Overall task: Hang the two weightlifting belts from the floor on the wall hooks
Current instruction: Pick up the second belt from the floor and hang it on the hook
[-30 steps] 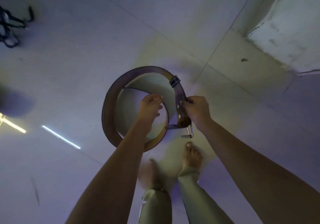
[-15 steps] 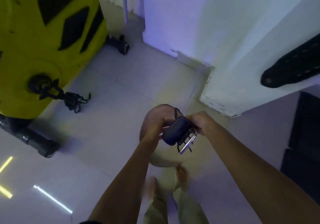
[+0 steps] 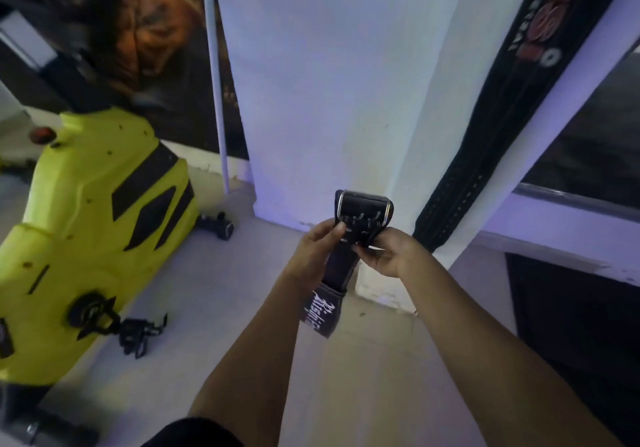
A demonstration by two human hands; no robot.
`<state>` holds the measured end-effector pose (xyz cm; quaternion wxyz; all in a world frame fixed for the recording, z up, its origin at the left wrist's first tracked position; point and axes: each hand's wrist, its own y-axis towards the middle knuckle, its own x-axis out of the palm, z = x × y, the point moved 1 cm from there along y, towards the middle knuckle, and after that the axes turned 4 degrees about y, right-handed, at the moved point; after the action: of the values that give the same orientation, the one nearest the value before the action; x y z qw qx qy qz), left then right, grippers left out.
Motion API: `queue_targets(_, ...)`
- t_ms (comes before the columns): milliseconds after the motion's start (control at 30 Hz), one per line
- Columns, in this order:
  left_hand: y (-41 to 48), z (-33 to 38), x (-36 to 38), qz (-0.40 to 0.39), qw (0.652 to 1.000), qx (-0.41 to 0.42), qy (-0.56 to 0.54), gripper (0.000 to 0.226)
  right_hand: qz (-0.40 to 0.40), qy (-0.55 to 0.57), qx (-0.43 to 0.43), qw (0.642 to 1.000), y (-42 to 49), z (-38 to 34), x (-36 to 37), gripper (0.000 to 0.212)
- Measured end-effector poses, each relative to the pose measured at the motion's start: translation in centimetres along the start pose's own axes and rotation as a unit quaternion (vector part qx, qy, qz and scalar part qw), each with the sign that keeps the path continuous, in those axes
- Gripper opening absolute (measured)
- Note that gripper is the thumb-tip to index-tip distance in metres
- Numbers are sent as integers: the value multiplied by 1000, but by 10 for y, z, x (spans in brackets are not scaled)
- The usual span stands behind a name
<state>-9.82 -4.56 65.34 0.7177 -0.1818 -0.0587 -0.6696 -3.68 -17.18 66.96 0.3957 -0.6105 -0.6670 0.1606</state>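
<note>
The view is now raised from the floor to the white pillar (image 3: 329, 93), so the carry is judged done and hooking next. The yellow exercise machine (image 3: 86, 225) crowds the left; the dark leather belt with its steel buckle (image 3: 362, 214) is pinched upright between left hand (image 3: 313, 256) and right hand (image 3: 388, 256), both closed on it. On the right, a black stitched belt (image 3: 512, 107) is already hung on the pillar; no hook is seen.
</note>
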Motion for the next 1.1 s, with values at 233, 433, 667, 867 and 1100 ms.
queue_targets(233,12,75,48,28,995,88,41,13,-80,102,-128,983,-63,-66,5,16)
queue_targets(433,26,138,98,-6,990,139,38,8,-148,8,-235,961,-109,-124,-6,18)
queue_targets(667,41,196,147,-63,976,206,-2,15,8,-150,-424,893,-147,-173,-7,25)
queue_targets(867,36,207,178,-106,965,231,58,39,9,-25,-457,889,-179,-192,-10,21)
queue_targets(1100,33,221,220,-114,957,250,97,45,40,-42,-484,873,-228,-241,-5,33)
